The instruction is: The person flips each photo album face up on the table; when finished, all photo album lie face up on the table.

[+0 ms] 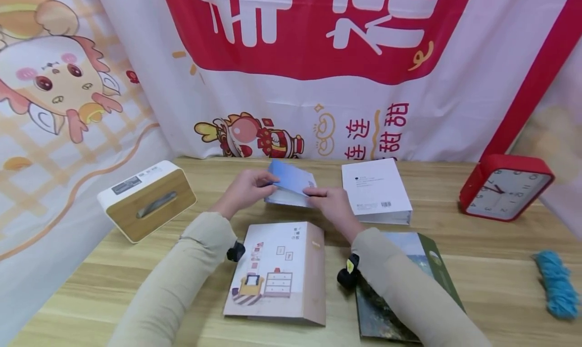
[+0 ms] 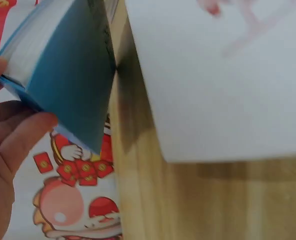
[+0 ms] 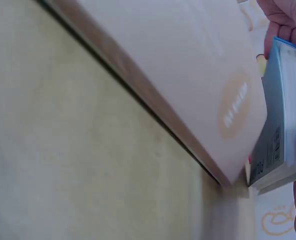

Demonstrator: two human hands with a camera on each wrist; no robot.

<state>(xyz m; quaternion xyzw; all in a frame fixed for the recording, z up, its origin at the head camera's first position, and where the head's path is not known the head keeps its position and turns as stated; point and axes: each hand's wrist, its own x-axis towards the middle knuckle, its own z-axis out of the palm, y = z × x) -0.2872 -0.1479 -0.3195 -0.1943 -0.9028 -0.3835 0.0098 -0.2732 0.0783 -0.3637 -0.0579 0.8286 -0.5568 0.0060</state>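
Note:
Both hands hold a small thick book with a blue cover (image 1: 293,176) near the back of the table, its pale page edges facing me. My left hand (image 1: 245,188) pinches the book's left end, thumb on one side and fingers on the other. At the right end, my right hand (image 1: 334,205) grips the near corner. In the left wrist view the blue cover (image 2: 75,85) stands tilted, its lower edge close to the wood. A barcode shows low on the book (image 3: 273,120) in the right wrist view.
Below the hands lies a white illustrated book (image 1: 273,271). A thick white book (image 1: 375,188) sits right of the blue one. A green landscape book (image 1: 438,271) is partly under my right forearm. Around them are a wooden-fronted box (image 1: 159,205), red clock (image 1: 504,188) and blue yarn (image 1: 556,284).

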